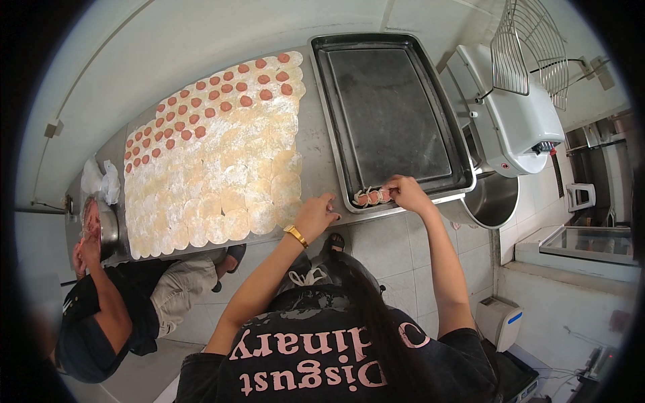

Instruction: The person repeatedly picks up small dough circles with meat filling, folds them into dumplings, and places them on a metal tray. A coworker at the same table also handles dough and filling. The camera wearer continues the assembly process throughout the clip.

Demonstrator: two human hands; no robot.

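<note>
A row of small dumplings (368,198) with pink filling lies in the near left corner of a large dark metal tray (396,107). My right hand (407,193) is at the right end of this row, its fingers pinched on a dumpling. Left of the tray's near corner is my left hand (314,219), with a gold watch on the wrist. Its thumb and fingers are apart, and I see nothing between them. Floured round dough wrappers (222,181) cover the table to the left in overlapping rows. Balls of pink filling (212,95) sit on the far rows.
At the left, another person (111,302) has their hands at a metal bowl (107,232) of pink filling, with a white plastic bag (101,180) behind it. A white mixer (510,121) with a steel bowl (494,200) and wire guard (531,47) stands right of the tray.
</note>
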